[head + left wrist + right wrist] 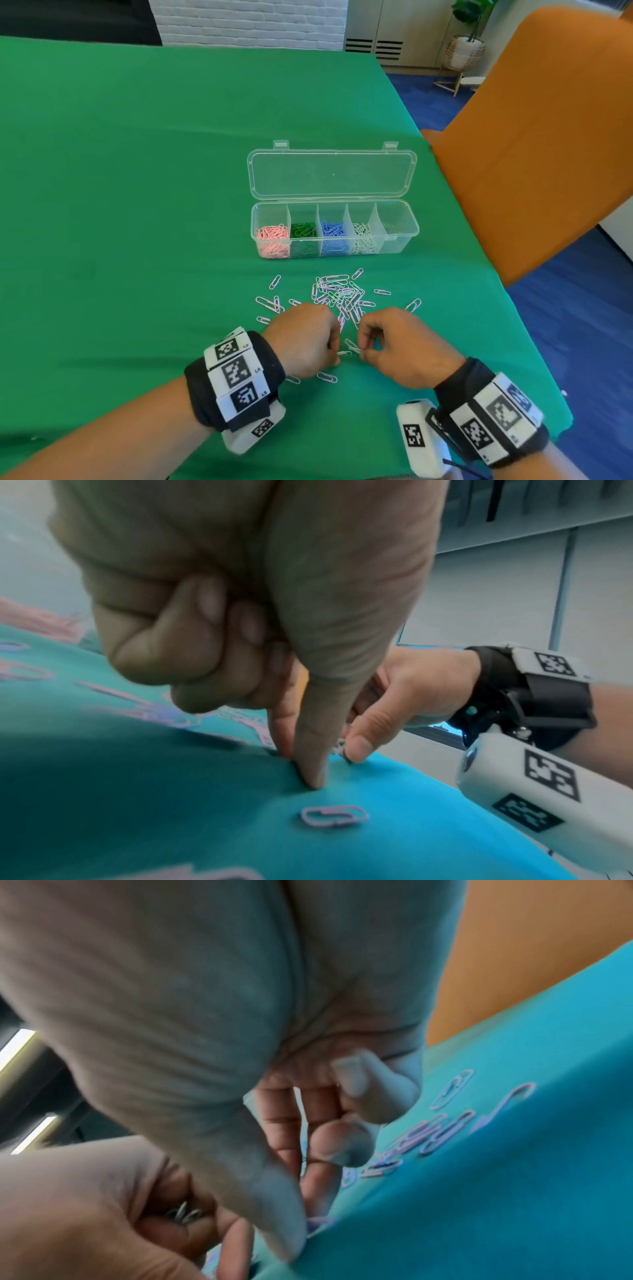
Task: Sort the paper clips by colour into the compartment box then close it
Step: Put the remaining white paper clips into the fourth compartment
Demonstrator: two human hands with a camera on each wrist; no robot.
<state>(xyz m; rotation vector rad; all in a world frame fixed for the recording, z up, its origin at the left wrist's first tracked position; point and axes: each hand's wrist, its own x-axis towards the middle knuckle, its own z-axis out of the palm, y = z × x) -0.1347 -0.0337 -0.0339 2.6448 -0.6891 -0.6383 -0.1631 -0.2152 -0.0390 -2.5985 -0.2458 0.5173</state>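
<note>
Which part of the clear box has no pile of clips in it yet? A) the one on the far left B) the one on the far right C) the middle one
B: the far-right compartment of the box looks bare, while pink, green, blue and white clips fill the other four.

orange chair: cut off | left hand contents: blurred

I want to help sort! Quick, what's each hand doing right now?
Left hand: fingers curled, gripping a small bunch of paper clips.
Right hand: thumb and fingertips pinching a paper clip on the green cloth.
</note>
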